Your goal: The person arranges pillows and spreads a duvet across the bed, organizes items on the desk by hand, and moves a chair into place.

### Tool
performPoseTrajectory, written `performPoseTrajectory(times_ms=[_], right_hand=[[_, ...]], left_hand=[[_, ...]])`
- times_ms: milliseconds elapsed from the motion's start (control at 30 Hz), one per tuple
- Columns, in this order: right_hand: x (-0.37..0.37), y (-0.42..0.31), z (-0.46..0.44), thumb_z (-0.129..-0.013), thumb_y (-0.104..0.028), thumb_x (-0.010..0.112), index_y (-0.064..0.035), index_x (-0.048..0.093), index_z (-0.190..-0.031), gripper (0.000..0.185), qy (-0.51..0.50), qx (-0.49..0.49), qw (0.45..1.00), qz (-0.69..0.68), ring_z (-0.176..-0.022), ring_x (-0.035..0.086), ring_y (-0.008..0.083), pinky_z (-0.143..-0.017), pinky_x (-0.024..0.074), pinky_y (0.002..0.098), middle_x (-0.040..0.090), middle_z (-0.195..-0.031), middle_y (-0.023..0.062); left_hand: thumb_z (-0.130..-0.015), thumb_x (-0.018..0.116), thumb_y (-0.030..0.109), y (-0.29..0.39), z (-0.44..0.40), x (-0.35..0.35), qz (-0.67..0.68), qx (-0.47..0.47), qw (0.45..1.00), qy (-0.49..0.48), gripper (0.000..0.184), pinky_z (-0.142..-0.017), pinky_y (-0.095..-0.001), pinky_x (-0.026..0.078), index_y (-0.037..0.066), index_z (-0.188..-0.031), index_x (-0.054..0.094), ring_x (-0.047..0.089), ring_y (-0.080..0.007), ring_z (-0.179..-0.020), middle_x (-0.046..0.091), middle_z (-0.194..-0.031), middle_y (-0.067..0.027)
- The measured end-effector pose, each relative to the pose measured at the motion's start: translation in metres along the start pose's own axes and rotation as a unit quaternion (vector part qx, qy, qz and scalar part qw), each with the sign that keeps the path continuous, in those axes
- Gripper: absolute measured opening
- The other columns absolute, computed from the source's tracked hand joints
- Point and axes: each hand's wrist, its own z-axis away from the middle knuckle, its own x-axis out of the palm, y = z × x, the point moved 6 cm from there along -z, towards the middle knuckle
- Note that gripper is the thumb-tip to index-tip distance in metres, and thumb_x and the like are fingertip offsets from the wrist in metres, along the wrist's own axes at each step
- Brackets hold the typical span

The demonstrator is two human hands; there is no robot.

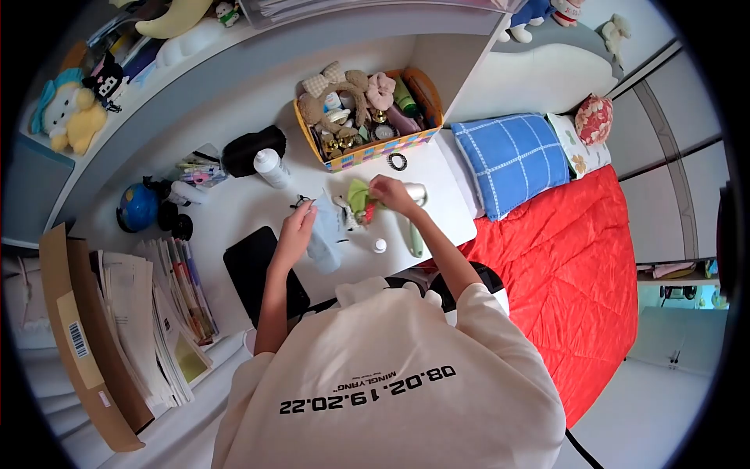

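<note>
My left hand [297, 228] pinches the upper edge of a thin light blue cloth [325, 238], which hangs over the white desk. My right hand [393, 194] has its fingers closed on a bright green piece of fabric [358, 195]; a small red item [369, 212] shows just below it. A whitish bundle [344, 211] lies between the two hands, its kind unclear. Close under my right forearm is a pale green hairbrush-like handle [414, 239]. A small white bottle [379, 246] stands nearer to me.
An orange patterned basket [383, 148] of hair accessories and bottles stands at the back. Left of it are a white bottle [272, 168] and a black pouch [255, 151]. A black tablet [266, 273] lies at left, near upright books [183, 289]. A red-covered bed [562, 289] adjoins at right.
</note>
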Motion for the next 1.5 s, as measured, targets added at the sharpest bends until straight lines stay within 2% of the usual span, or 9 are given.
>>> performPoseTrajectory(times_ms=[200, 267, 400, 667, 933, 1067, 1233, 1367, 1500], right_hand=[[0.037, -0.020, 0.016, -0.074, -0.008, 0.054, -0.0032, 0.051, -0.089, 0.015, -0.065, 0.007, 0.981, -0.184, -0.076, 0.051, 0.0098, -0.069, 0.0404, 0.0220, 0.054, -0.082, 0.0037], [0.019, -0.041, 0.025, -0.068, -0.010, 0.057, -0.0060, 0.050, -0.094, 0.027, 0.055, -0.124, 0.988, 0.079, -0.090, 0.048, 0.0193, -0.078, 0.0370, 0.0301, 0.051, -0.091, 0.0096], [0.013, -0.016, 0.051, -0.053, -0.019, 0.067, -0.0143, 0.037, -0.112, 0.066, 0.100, 0.016, 0.940, 0.325, -0.100, 0.037, 0.0315, -0.078, 0.0346, 0.0410, 0.036, -0.111, 0.0127], [0.018, -0.006, 0.064, -0.053, -0.017, 0.068, -0.0193, 0.026, -0.120, 0.079, 0.067, 0.065, 0.949, 0.300, -0.099, 0.037, 0.0371, -0.072, 0.0413, 0.0442, 0.027, -0.117, 0.0161], [0.002, -0.003, 0.061, -0.061, -0.009, 0.060, -0.0097, 0.040, -0.106, 0.050, 0.144, 0.091, 0.960, 0.221, -0.074, 0.052, 0.0328, -0.066, 0.0450, 0.0375, 0.034, -0.111, 0.0141], [0.006, 0.002, 0.054, -0.065, -0.007, 0.054, -0.0063, 0.044, -0.101, 0.037, 0.170, 0.093, 0.952, 0.236, -0.071, 0.053, 0.0300, -0.062, 0.0449, 0.0379, 0.043, -0.098, 0.0121], [0.001, -0.013, 0.047, -0.062, -0.005, 0.055, -0.0068, 0.042, -0.105, 0.045, 0.168, 0.052, 0.938, 0.299, -0.073, 0.052, 0.0289, -0.063, 0.0445, 0.0370, 0.044, -0.091, 0.0116], [0.025, -0.014, 0.024, -0.055, -0.007, 0.060, -0.0087, 0.033, -0.113, 0.065, 0.103, 0.015, 0.913, 0.394, -0.084, 0.047, 0.0297, -0.067, 0.0418, 0.0350, 0.041, -0.098, 0.0140], [0.027, -0.022, 0.028, -0.063, -0.011, 0.059, -0.0077, 0.040, -0.108, 0.049, 0.096, 0.019, 0.910, 0.404, -0.082, 0.046, 0.0284, -0.074, 0.0381, 0.0351, 0.041, -0.103, 0.0153]], left_hand=[[-0.084, 0.042, 0.018, -0.021, -0.004, 0.004, 0.001, -0.012, 1.000, 0.004, 0.023, -0.050, -0.0235, 0.033, -0.002, -0.095, 0.047, 0.037, -0.0090, -0.053, 0.042, -0.057, -0.0050], [-0.083, 0.042, 0.017, -0.024, -0.006, 0.007, -0.003, -0.017, 1.000, -0.010, 0.023, -0.051, -0.0242, 0.035, -0.002, -0.095, 0.047, 0.039, -0.0099, -0.054, 0.044, -0.058, -0.0061], [-0.078, 0.049, 0.019, -0.027, -0.013, 0.010, -0.029, -0.007, 0.999, 0.022, 0.026, -0.056, -0.0282, 0.039, 0.000, -0.096, 0.048, 0.050, -0.0176, -0.058, 0.053, -0.067, -0.0119], [-0.070, 0.056, 0.027, -0.052, -0.040, 0.064, -0.356, 0.012, 0.932, -0.070, 0.026, -0.061, -0.0396, 0.042, 0.006, -0.086, 0.054, 0.053, -0.0334, -0.071, 0.056, -0.078, -0.0150], [-0.069, 0.057, 0.026, -0.005, -0.039, -0.016, -0.242, -0.041, 0.965, 0.089, 0.032, -0.060, -0.0358, 0.042, 0.003, -0.091, 0.054, 0.055, -0.0308, -0.070, 0.057, -0.075, -0.0174], [-0.069, 0.056, 0.021, 0.011, -0.036, -0.058, -0.095, 0.030, 0.977, 0.191, 0.028, -0.055, -0.0272, 0.041, -0.001, -0.087, 0.054, 0.054, -0.0153, -0.058, 0.056, -0.065, -0.0122], [-0.074, 0.053, 0.015, 0.029, -0.014, -0.060, 0.140, -0.119, 0.982, 0.045, 0.039, -0.075, -0.0212, 0.036, -0.002, -0.108, 0.044, 0.047, -0.0092, -0.086, 0.051, -0.094, -0.0044], [-0.075, 0.053, 0.013, 0.033, -0.010, -0.050, 0.257, -0.128, 0.955, 0.067, 0.030, -0.070, -0.0193, 0.037, 0.001, -0.102, 0.047, 0.048, -0.0076, -0.079, 0.052, -0.089, -0.0016], [-0.077, 0.052, 0.014, 0.034, -0.010, -0.031, 0.316, -0.139, 0.939, 0.013, 0.029, -0.071, -0.0196, 0.037, 0.002, -0.103, 0.046, 0.048, -0.0073, -0.081, 0.052, -0.089, -0.0012]])
